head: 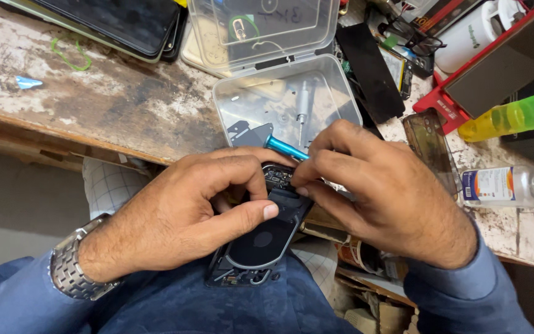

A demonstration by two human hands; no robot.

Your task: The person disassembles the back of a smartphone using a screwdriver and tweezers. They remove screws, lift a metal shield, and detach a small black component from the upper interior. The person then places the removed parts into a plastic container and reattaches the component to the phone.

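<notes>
Holding an opened phone [256,238] over our lap, we steady it with our left hand [180,216], fingers curled around its upper edge and the thumb laid flat across the dark inner plate. Our right hand [378,192] pinches a slim blue screwdriver [285,148], its tip down at the exposed circuitry near the phone's top end. Both hands are closed on what they carry.

We judge the phone to be light and stiff, yet fragile with its back off: the bare board, the round coil and thin cables would not take pressure well. The frame edges look like the safe place to grasp, as our left hand mostly does. The screwdriver is thin and smooth, so it wants a fingertip pinch close to the tip.

Just beyond our hands on the worn workbench [94,93] lies a clear plastic box [341,99], lid up, with small parts inside. A yellow-green bottle [514,114] and a clear bottle [502,185] lie to the right.
</notes>
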